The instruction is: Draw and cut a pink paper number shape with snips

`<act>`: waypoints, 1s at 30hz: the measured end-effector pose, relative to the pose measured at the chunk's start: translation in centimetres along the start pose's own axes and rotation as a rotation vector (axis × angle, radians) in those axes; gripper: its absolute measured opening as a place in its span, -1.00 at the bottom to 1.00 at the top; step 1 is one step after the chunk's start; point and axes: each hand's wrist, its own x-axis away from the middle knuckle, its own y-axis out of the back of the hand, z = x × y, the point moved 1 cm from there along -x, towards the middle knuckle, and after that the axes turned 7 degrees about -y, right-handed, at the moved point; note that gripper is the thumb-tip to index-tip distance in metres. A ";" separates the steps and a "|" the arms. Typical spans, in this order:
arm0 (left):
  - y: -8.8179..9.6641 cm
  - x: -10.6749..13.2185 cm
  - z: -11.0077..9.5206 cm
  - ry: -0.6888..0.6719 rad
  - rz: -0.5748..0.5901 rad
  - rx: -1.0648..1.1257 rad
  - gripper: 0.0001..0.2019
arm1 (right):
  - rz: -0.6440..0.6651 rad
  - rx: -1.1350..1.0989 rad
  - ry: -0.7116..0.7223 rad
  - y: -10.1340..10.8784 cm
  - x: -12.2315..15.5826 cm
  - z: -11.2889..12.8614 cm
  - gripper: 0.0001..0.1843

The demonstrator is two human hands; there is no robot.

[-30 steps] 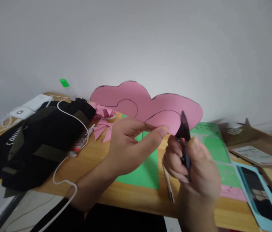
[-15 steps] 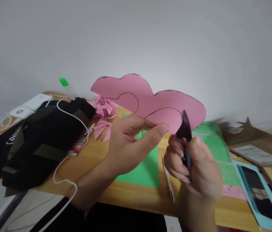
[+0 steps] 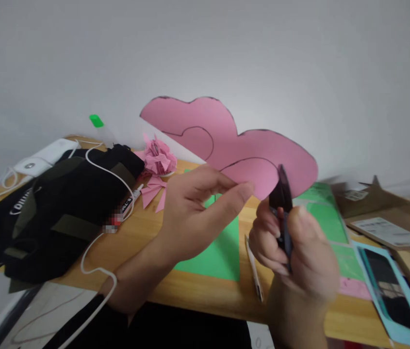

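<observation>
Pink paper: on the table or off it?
Off the table: the left hand pinches the pink paper by its lower edge, with its upper lobes seen before the wall.

We find the paper [image 3: 222, 140] above the table [image 3: 197, 289], scissors [image 3: 280, 198] at its lower edge, a bag [image 3: 55, 203] left, a phone [image 3: 390, 288] right

A black bag [image 3: 70, 203] lies on the worktop [image 3: 126, 242], a white cable [image 3: 99, 270] draped across it. Just behind the bag sits a white device [image 3: 50, 154]; well right of the bag are a phone [image 3: 386, 286] and a cardboard box [image 3: 375, 209].
</observation>
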 end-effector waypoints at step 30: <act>0.1 -0.6 0.5 0.012 -0.064 0.129 -0.76 | 0.117 0.037 -0.216 0.3 0.2 0.8 -0.54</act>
